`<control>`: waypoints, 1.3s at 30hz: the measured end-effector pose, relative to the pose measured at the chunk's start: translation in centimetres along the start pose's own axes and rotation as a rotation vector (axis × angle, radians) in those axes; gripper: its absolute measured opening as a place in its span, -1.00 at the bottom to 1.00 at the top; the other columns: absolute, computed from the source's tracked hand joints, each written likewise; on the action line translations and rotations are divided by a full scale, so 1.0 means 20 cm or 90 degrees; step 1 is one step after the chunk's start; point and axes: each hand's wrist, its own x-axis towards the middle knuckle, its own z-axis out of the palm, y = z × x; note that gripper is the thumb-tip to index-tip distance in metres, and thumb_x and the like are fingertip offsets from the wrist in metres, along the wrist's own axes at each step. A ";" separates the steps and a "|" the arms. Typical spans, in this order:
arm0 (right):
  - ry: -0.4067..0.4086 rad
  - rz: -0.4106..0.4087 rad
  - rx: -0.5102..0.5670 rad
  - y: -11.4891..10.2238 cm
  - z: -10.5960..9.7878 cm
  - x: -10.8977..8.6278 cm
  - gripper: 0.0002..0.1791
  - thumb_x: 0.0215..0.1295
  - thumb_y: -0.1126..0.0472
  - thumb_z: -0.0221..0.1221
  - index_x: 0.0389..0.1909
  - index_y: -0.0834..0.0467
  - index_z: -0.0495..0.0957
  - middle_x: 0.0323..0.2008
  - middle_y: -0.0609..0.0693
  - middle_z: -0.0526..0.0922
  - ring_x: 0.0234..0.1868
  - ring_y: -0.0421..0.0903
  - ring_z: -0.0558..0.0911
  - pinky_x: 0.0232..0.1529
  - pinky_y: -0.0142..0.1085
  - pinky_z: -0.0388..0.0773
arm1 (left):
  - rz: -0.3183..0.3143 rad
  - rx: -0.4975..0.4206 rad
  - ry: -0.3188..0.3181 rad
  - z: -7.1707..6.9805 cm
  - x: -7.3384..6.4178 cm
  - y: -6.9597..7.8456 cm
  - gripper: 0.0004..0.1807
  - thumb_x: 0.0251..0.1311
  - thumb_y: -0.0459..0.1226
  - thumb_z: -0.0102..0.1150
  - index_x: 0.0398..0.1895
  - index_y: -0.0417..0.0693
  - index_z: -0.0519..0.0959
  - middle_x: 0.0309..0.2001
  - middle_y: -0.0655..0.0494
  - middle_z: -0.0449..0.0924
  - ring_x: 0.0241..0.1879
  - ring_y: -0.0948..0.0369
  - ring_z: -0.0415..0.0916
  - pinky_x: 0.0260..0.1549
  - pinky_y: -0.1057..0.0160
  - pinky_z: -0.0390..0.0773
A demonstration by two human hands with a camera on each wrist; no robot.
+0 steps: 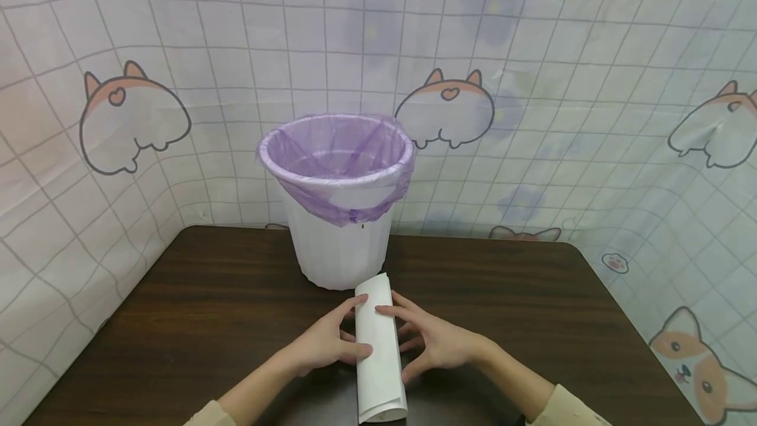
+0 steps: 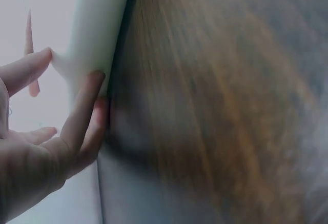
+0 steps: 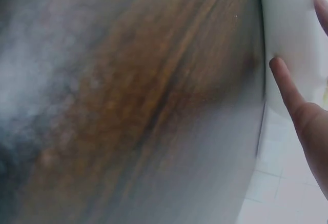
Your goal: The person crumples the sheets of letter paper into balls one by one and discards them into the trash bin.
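Observation:
A white sheet of paper rolled into a tube [image 1: 378, 347] lies lengthwise on the table, its loose edge showing at the near end. My left hand [image 1: 328, 340] grips it from the left, thumb and index fingertip on top and other fingers low along the side. From the right, my right hand [image 1: 440, 340] holds it with fingers spread and curved, one fingertip on top and the thumb at the near right side. In the left wrist view, fingertips [image 2: 95, 78] press the roll's side. A fingertip [image 3: 275, 62] touches the roll in the right wrist view.
A white trash bin [image 1: 337, 248] with a purple liner bag [image 1: 355, 209] stands at the back of the table, just beyond the roll's far end. The dark wooden table [image 1: 503, 294] has a patterned cloth wall [image 1: 562, 117] behind and at both sides.

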 end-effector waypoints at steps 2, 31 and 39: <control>0.006 -0.006 -0.003 0.00 0.00 0.00 0.14 0.13 0.35 0.51 0.63 0.05 0.02 0.63 0.11 -0.48 0.27 0.14 0.46 0.22 -0.03 0.54 | -0.001 -0.033 -0.005 0.00 0.00 -0.01 0.05 0.20 -0.37 0.45 0.64 -0.08 0.00 0.36 -0.36 0.11 0.00 -0.04 0.63 -0.14 -0.02 0.71; 0.003 -0.110 -0.027 -0.03 -0.04 -0.03 0.26 0.03 0.28 0.59 0.65 0.01 -0.03 0.64 -0.04 -0.48 0.40 0.26 0.26 0.26 -0.04 0.49 | 0.053 -0.138 0.035 0.04 0.02 0.01 0.13 0.12 -0.32 0.55 0.66 0.09 0.01 0.45 -0.32 0.06 0.09 -0.14 0.61 -0.01 -0.05 0.64; 0.062 -0.147 -0.083 -0.02 0.00 0.00 0.23 0.01 0.22 0.61 0.63 0.01 0.03 0.62 0.04 -0.21 0.29 0.10 0.38 0.21 -0.06 0.53 | 0.062 -0.183 0.028 0.06 0.03 0.01 0.11 0.14 -0.33 0.53 0.65 0.06 0.02 0.37 -0.33 0.15 0.10 -0.14 0.60 0.00 0.00 0.63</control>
